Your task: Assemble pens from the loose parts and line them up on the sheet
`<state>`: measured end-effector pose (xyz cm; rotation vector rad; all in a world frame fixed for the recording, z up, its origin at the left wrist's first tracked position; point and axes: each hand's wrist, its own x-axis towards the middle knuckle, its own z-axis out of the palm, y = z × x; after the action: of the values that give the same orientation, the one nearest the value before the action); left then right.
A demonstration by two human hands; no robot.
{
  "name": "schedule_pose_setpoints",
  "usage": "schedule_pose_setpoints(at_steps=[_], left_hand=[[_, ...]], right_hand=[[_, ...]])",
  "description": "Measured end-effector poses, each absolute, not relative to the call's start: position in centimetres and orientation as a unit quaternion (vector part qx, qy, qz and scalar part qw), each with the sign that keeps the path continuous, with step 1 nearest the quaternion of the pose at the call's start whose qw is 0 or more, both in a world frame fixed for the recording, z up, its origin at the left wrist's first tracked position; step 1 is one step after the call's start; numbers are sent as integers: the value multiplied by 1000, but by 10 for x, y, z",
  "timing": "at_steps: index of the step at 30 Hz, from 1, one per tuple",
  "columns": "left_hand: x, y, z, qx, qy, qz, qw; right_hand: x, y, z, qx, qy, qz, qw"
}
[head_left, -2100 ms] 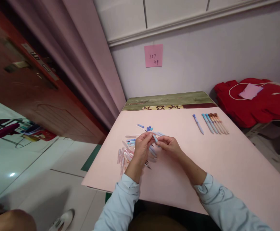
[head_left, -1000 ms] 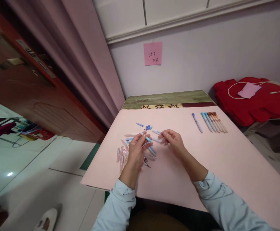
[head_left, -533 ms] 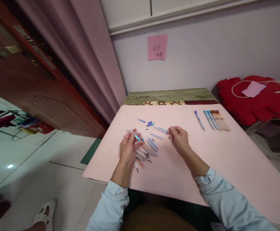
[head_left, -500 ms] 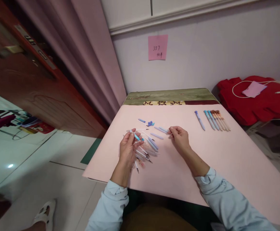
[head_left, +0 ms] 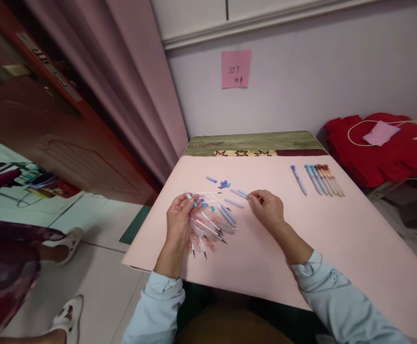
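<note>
My left hand [head_left: 178, 220] is closed on a small blue pen part [head_left: 190, 196], held over a loose heap of pen barrels and refills [head_left: 208, 224] on the pink sheet [head_left: 301, 229]. My right hand [head_left: 268, 209] rests on the sheet with its fingertips pinched at the end of a pale blue barrel [head_left: 239, 193]. Small blue caps [head_left: 224, 184] lie just behind the heap.
A row of assembled pens [head_left: 317, 179] lies at the far right of the sheet. A red cloth with a white cable [head_left: 383, 143] sits to the right. A pink note [head_left: 236, 69] hangs on the wall. Another person's feet in white shoes [head_left: 65, 310] stand at the lower left.
My hands have drawn apart; the left one moved left with the blue part. My right hand reached to the barrel on the sheet. A person has stepped in at the lower left.
</note>
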<state>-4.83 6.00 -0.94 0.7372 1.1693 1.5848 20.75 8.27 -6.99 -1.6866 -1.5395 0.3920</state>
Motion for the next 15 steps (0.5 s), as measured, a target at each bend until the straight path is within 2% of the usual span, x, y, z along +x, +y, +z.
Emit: schedule_pose_setpoints(at_steps=[7,15], left_hand=[[-43,54,-7,337,489,643,484],[-46,56,-8,305,488,659,484]], right_hand=[[215,87,-74,-700,-613,124,343],[225,93,-79,-724,-622,145,261]])
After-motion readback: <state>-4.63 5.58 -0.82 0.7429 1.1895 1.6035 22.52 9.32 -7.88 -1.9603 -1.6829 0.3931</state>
